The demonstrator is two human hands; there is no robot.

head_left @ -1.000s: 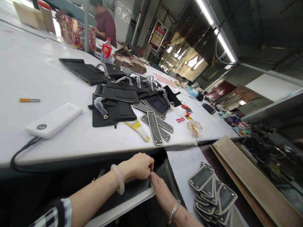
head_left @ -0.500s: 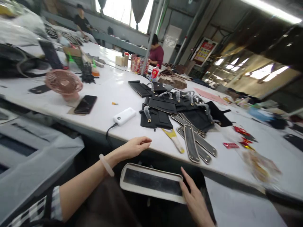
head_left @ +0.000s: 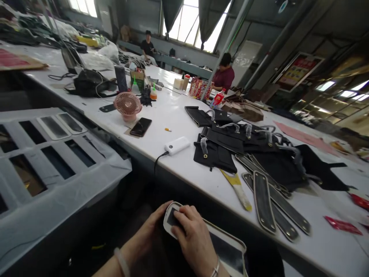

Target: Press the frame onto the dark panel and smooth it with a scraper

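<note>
Black panel [head_left: 221, 248] between both hands [head_left: 184, 234]

Cluttered white worktable [head_left: 184, 115]
A pink fan [head_left: 127, 105], black phone [head_left: 140, 126] and white power bank [head_left: 177, 146] sit left of stacked black leather pieces [head_left: 227, 142]; a seated person [head_left: 223, 75] works behind.

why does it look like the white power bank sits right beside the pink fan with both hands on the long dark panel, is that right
Not quite: the head view shows a black phone beside the pink fan; the white power bank lies further along. Both hands are on the long dark panel.
</note>
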